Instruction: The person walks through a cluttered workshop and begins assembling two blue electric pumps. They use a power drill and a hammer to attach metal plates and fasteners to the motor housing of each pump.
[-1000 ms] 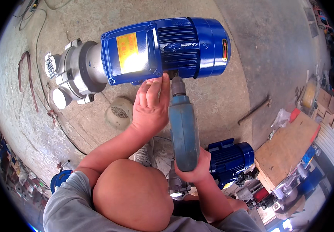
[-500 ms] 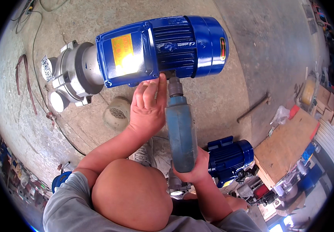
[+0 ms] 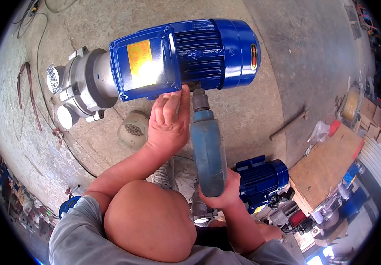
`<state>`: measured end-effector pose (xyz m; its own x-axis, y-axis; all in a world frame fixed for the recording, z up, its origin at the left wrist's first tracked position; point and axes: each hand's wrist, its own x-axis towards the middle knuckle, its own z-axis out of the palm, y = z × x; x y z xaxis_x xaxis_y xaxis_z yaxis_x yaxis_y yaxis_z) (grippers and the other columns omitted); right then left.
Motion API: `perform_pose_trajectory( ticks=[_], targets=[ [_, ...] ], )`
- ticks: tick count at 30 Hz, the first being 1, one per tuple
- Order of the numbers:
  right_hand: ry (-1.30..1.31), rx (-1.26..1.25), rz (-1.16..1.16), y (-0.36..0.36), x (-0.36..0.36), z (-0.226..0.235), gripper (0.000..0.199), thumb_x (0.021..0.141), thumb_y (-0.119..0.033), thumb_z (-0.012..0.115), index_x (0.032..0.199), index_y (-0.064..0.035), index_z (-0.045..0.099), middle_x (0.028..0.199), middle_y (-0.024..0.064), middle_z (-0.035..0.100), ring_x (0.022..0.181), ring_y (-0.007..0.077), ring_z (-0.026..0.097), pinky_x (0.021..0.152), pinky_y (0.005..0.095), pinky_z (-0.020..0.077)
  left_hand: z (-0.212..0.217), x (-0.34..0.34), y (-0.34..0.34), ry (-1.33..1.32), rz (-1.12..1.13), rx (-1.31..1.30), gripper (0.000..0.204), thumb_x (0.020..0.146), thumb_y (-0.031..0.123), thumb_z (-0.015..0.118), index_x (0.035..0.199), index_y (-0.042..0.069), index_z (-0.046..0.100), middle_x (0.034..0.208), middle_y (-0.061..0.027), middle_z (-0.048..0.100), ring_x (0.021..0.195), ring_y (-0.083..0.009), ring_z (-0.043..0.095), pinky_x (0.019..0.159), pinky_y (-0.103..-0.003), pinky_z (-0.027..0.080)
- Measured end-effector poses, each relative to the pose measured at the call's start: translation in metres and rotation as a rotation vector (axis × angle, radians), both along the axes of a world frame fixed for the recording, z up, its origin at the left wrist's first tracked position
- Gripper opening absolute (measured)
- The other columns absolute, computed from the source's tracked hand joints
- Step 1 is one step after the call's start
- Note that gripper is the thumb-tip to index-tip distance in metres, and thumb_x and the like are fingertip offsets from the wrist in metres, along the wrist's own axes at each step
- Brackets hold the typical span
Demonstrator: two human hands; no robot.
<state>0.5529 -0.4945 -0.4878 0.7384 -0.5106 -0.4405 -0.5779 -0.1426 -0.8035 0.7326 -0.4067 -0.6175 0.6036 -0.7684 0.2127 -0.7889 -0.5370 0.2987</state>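
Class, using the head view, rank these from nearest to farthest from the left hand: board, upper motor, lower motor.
1. Upper motor: directly ahead of the left hand.
2. Lower motor: to the lower right.
3. Board: farther right.

Things set about the large motor (image 3: 199,53)
Left of the large motor: the housing (image 3: 78,86) joined to its end, then a strap (image 3: 31,93) on the floor (image 3: 243,119). At its near side: the left hand (image 3: 169,126), with the drill (image 3: 209,154) just right. Nearer and to its right: a smaller motor (image 3: 263,181), then a wooden board (image 3: 327,165).
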Motion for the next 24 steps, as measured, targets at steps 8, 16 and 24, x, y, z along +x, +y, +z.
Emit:
perform_pose_trajectory(
  ticks=[8,16,24],
  targets=[
    [0.001,0.036,0.001,-0.0007,-0.0023,-0.0022,0.036,0.065,-0.014,0.084,0.099,-0.0047,0.076,0.084,0.01,0.074,0.068,0.0222,0.073,0.068,0.0342,0.0591,-0.0002,-0.0009,0.001,0.005,0.005,0.018,0.064,0.089,0.003,0.067,0.152,-0.005,0.064,0.146,-0.0131,0.043,0.133,-0.031,0.049,0.116,-0.046,0.05],
    [0.027,0.019,0.007,0.0017,-0.0016,-0.0033,0.036,0.065,-0.015,0.084,0.099,-0.0052,0.077,0.082,0.0099,0.073,0.066,0.0219,0.072,0.067,0.0343,0.059,-0.0038,-0.0004,0.0023,-0.002,0.008,-0.001,0.062,0.09,0.003,0.067,0.151,-0.004,0.065,0.148,-0.013,0.042,0.134,-0.0312,0.048,0.113,-0.044,0.05],
    [0.024,-0.003,-0.006,0.0024,-0.0037,-0.0042,0.033,0.066,-0.014,0.084,0.097,-0.0063,0.076,0.081,0.0094,0.073,0.066,0.0227,0.072,0.066,0.0338,0.0585,0.0,0.0001,0.002,0.032,0.001,0.001,0.063,0.09,0.002,0.068,0.152,-0.005,0.064,0.149,-0.0133,0.041,0.136,-0.0316,0.046,0.115,-0.044,0.049]
  ],
)
